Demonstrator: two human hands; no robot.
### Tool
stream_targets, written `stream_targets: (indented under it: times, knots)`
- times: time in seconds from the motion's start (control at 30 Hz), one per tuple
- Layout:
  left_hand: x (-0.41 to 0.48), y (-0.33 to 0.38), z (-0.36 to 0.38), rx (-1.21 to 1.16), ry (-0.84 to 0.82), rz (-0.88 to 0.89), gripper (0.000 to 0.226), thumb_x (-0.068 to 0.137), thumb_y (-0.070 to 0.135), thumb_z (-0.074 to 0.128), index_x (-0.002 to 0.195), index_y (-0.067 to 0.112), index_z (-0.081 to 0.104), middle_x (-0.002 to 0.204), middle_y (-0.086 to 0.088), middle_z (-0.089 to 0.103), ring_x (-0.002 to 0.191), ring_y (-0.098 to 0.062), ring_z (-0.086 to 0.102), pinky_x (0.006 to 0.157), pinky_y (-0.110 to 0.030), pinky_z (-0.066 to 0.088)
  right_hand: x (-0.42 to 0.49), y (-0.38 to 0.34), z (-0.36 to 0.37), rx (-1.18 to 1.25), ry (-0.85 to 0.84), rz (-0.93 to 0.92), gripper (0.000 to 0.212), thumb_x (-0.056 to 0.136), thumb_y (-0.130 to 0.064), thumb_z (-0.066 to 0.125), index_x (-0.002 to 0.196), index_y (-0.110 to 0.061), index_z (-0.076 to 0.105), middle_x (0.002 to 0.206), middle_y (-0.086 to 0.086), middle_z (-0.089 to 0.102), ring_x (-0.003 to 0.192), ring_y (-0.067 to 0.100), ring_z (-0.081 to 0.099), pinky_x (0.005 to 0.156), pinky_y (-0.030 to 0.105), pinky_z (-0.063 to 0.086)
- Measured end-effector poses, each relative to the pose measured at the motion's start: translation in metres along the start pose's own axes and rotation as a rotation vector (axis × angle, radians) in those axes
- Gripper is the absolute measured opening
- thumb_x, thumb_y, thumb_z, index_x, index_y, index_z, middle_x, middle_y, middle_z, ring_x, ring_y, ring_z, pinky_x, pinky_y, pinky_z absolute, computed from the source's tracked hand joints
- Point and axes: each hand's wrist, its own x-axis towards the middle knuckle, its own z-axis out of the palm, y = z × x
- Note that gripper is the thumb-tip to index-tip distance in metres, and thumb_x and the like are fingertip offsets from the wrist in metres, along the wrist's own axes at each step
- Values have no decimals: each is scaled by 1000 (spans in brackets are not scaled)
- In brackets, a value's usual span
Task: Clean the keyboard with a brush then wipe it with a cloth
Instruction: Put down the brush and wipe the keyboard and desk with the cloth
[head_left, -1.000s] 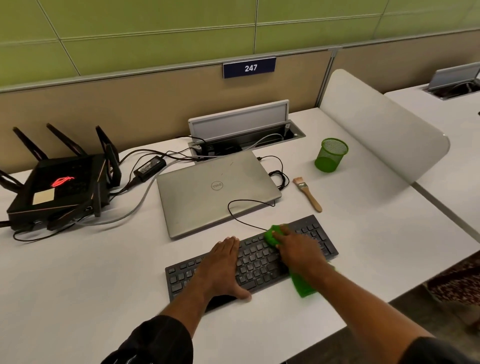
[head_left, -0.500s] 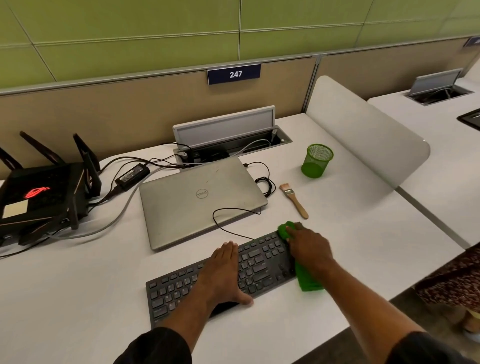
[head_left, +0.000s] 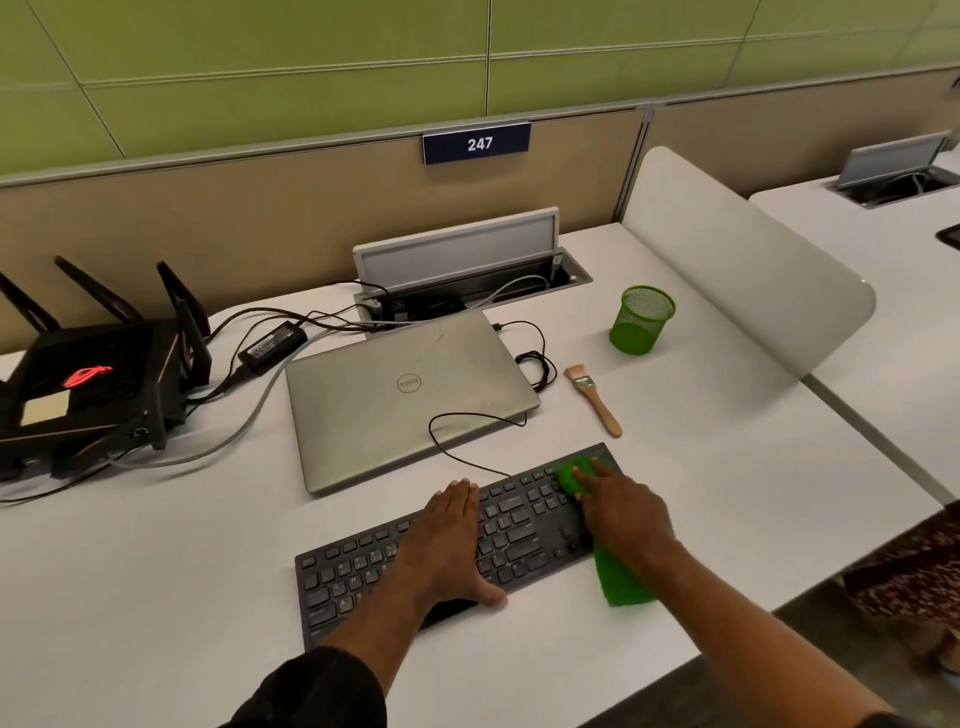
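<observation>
Step in hand: the wipe, by my reading. The brush (head_left: 595, 397) lies loose on the desk (head_left: 727, 467), at 12 o'clock from the keyboard's right end and untouched, so the brushing stage looks done.

Keyboard (head_left: 524, 530): flat on the desk at 6 o'clock from the closed laptop (head_left: 410, 395), turned slightly askew.

Your left hand (head_left: 452, 540): palm down, fingers straight, resting on the middle keys and gripping nothing. It serves as a brace.

Your right hand (head_left: 623, 514): fingers extended, pressing the green cloth (head_left: 621, 584) onto the keys at the 3 o'clock end. It pushes rather than pinches. The cloth bunches ahead of your fingertips and trails off the near edge at 5 o'clock.

Next move, as judged: sweep back toward 9 o'clock. You will need to lift or shift the left hand, since it covers unwiped keys. Keep the pressure light so the board does not slide.
</observation>
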Motion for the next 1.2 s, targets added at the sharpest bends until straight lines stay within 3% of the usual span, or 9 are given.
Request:
stream_targets:
  times: [0.13, 0.3, 0.43, 0.53, 0.6, 0.67, 0.8, 0.97, 1.2]
  knots:
    - [1, 0, 1, -6, 3, -1, 144, 69, 75, 75, 160, 7, -13, 169, -11, -15, 156, -24, -10, 125, -34, -6, -4, -5, 5, 92, 6, 129, 46, 104, -35, 34, 151, -37, 33, 164, 0, 19, 128, 29, 54, 98, 46, 49]
    - [1, 1, 2, -19, 6, -7, 143, 69, 73, 77, 159, 7, -12, 169, -12, -12, 156, -25, -8, 124, -33, -6, -37, -61, 28, 82, -31, -145, 47, 102, -39, 44, 148, -36, 36, 164, -1, 18, 109, 31, 66, 83, 42, 60]
    - [0, 0, 2, -36, 17, -2, 139, 70, 72, 76, 160, 8, -8, 170, -12, -7, 156, -25, -7, 125, -35, -5, -54, -79, 29, -46, -125, -396, 47, 101, -40, 45, 148, -38, 36, 164, -5, 16, 103, 32, 68, 83, 43, 59]
    - [0, -2, 2, -31, 20, 9, 142, 68, 75, 76, 160, 7, -9, 170, -12, -8, 157, -25, -5, 124, -33, -4, -40, -61, 20, -41, -31, -287, 43, 103, -43, 38, 147, -44, 34, 163, -10, 19, 101, 26, 69, 77, 38, 59]
    - [-1, -3, 2, -24, 33, 15, 143, 68, 76, 76, 160, 7, -9, 170, -12, -8, 157, -25, -5, 123, -33, -4, -30, -56, 17, -18, -12, -151, 45, 104, -42, 37, 148, -43, 32, 164, -9, 18, 111, 27, 66, 82, 41, 59]
    - [-1, -4, 3, -22, 35, 19, 143, 68, 76, 76, 160, 7, -9, 170, -12, -8, 157, -25, -5, 124, -34, -4, -31, -69, 20, -6, -43, -126, 48, 103, -41, 39, 150, -39, 31, 165, -6, 15, 116, 29, 63, 85, 43, 58]
    - [1, -4, 6, -30, 27, 18, 140, 69, 72, 77, 161, 7, -7, 170, -12, -7, 157, -25, -6, 127, -38, -1, -51, -92, 29, -72, -154, -352, 52, 98, -41, 50, 148, -33, 38, 165, -1, 15, 109, 33, 65, 84, 45, 58]
    - [0, -5, 7, -14, 24, 40, 140, 70, 75, 73, 160, 6, -10, 169, -14, -9, 156, -26, -8, 126, -36, -5, -58, -71, 28, -115, -136, -504, 44, 99, -35, 50, 142, -42, 44, 161, -13, 24, 97, 26, 70, 79, 42, 60]
    - [0, -5, 6, -25, 33, 40, 144, 68, 77, 75, 160, 5, -9, 169, -13, -10, 156, -26, -7, 126, -34, -4, -59, -44, 15, -36, -76, -131, 46, 101, -32, 44, 146, -40, 39, 163, -10, 20, 114, 28, 64, 89, 44, 57]
